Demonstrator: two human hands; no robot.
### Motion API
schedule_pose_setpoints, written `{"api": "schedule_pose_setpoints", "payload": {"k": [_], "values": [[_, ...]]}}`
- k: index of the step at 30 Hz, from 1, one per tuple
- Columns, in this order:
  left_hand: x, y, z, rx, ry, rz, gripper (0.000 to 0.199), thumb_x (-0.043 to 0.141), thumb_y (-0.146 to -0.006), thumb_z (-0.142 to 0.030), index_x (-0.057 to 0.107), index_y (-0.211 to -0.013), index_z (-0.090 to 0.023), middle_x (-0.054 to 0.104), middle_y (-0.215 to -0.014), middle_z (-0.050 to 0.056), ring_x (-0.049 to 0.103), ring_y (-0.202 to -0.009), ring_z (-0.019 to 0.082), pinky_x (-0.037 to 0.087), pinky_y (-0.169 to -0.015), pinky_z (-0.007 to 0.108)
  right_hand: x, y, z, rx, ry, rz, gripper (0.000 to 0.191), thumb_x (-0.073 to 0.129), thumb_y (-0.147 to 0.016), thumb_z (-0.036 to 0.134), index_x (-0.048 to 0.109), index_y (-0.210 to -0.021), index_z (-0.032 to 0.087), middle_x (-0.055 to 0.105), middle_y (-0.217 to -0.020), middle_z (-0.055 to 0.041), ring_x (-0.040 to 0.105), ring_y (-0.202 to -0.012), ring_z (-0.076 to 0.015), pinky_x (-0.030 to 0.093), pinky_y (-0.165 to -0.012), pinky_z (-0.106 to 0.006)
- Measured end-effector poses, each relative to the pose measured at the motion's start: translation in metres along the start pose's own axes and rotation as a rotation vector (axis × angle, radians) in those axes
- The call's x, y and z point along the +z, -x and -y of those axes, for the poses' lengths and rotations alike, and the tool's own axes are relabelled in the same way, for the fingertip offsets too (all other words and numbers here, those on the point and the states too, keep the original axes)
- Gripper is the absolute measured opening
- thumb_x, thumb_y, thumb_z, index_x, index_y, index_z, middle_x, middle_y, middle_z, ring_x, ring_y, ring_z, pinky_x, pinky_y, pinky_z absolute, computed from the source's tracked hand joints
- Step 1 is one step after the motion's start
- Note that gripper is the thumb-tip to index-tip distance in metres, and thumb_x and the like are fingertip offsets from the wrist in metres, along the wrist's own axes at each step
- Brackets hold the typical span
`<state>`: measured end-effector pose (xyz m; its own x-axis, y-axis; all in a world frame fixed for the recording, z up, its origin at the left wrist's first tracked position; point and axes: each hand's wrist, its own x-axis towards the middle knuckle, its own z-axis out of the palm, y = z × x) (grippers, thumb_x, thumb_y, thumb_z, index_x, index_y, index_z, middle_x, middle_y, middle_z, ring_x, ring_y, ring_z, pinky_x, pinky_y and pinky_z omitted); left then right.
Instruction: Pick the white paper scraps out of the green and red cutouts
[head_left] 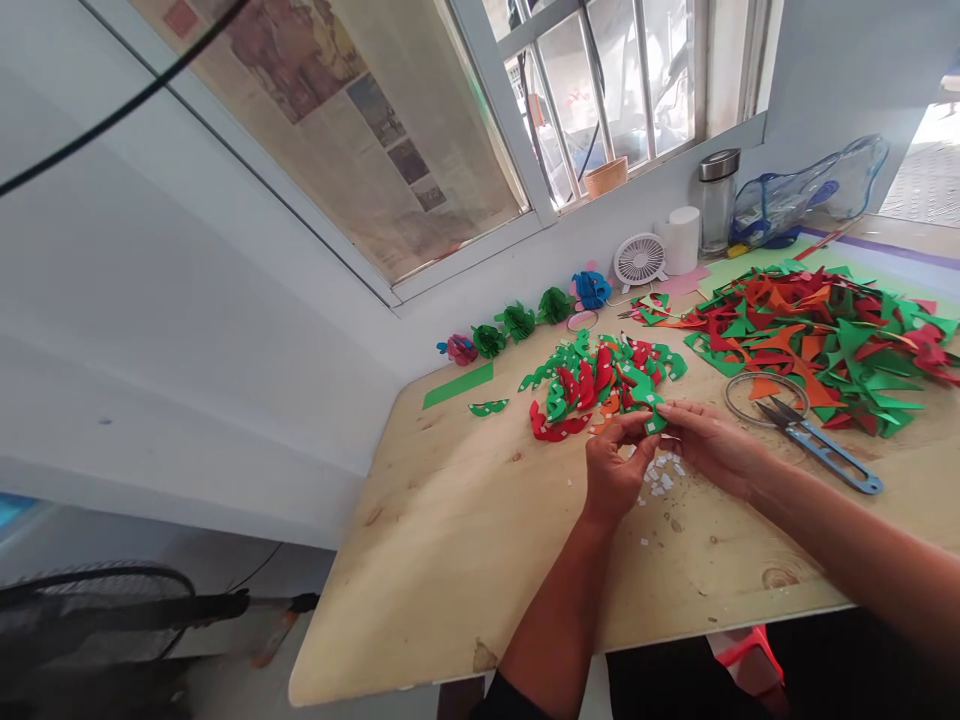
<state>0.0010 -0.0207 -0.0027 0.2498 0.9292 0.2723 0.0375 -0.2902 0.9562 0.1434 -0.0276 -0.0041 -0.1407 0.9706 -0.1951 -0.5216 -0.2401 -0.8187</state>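
Both of my hands meet over the table on a green paper cutout (655, 424) that bears small white squares. My left hand (616, 465) pinches its lower left side between thumb and fingers. From the right, my right hand (705, 445) grips the same piece with its fingertips. Just behind lies a pile of wavy red, green and orange cutouts (585, 385), many dotted with white squares. One green cutout (488, 407) lies apart to the left. Tiny white paper bits (661, 480) are scattered below my hands.
Blue-handled thread snips (832, 452) and a tape-like ring (766, 398) lie to the right, before a big heap of paper scraps (832, 340). Along the wall stand folded paper figures (517, 320), a small white fan (640, 262), a white cylinder (682, 241) and a glass bottle (717, 205).
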Motion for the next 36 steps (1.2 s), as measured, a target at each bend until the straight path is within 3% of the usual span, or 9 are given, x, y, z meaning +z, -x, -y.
{"api": "schedule_pose_setpoints", "payload": {"k": [5, 10, 21, 27, 36], "values": [[-0.0003, -0.0001, 0.0029, -0.017, -0.008, -0.061, 0.024, 0.068, -0.072, -0.027, 0.069, -0.095, -0.019, 0.07, -0.085, 0.005, 0.064, -0.073, 0.015, 0.053, -0.074, 0.029, 0.0014, 0.0008, 0.0002, -0.021, 0.045, -0.04, 0.024, 0.074, -0.066, 0.042, 0.065, -0.069, 0.02, 0.061, -0.07, 0.0001, 0.053, -0.066, -0.0125, 0.039, -0.059, -0.025], [-0.0012, 0.0001, 0.0074, -0.009, -0.03, -0.056, 0.024, 0.067, -0.072, -0.028, 0.07, -0.095, -0.019, 0.069, -0.085, 0.005, 0.064, -0.072, 0.015, 0.053, -0.074, 0.029, 0.0045, 0.0022, 0.0031, -0.068, 0.163, -0.083, 0.033, 0.074, -0.064, 0.047, 0.057, -0.062, 0.019, 0.047, -0.054, 0.004, 0.038, -0.049, -0.0085, 0.028, -0.047, -0.025], [-0.002, 0.0005, 0.0054, 0.05, -0.101, -0.033, 0.021, 0.063, -0.077, -0.026, 0.069, -0.096, -0.019, 0.07, -0.089, 0.006, 0.063, -0.076, 0.016, 0.051, -0.074, 0.029, 0.0029, 0.0011, 0.0001, -0.196, 0.435, -0.082, 0.041, 0.061, -0.074, 0.057, 0.051, -0.058, 0.02, 0.043, -0.052, 0.0042, 0.034, -0.05, -0.0094, 0.026, -0.047, -0.025], [-0.0026, 0.0002, 0.0039, 0.077, -0.178, -0.037, 0.02, 0.063, -0.076, -0.024, 0.07, -0.095, -0.02, 0.069, -0.085, 0.005, 0.062, -0.074, 0.016, 0.051, -0.072, 0.029, 0.001, -0.0015, -0.0038, -0.162, 0.366, -0.07, 0.038, 0.063, -0.073, 0.054, 0.052, -0.063, 0.019, 0.047, -0.055, 0.0041, 0.036, -0.049, -0.0085, 0.027, -0.047, -0.025], [-0.0023, 0.0001, 0.0076, 0.004, -0.044, -0.005, 0.021, 0.065, -0.074, -0.025, 0.067, -0.094, -0.017, 0.069, -0.083, 0.005, 0.062, -0.072, 0.015, 0.05, -0.07, 0.028, 0.0017, -0.0007, -0.0019, -0.197, 0.421, -0.056, 0.043, 0.062, -0.072, 0.057, 0.049, -0.058, 0.019, 0.044, -0.051, 0.0047, 0.036, -0.049, -0.0085, 0.03, -0.048, -0.024]]}}
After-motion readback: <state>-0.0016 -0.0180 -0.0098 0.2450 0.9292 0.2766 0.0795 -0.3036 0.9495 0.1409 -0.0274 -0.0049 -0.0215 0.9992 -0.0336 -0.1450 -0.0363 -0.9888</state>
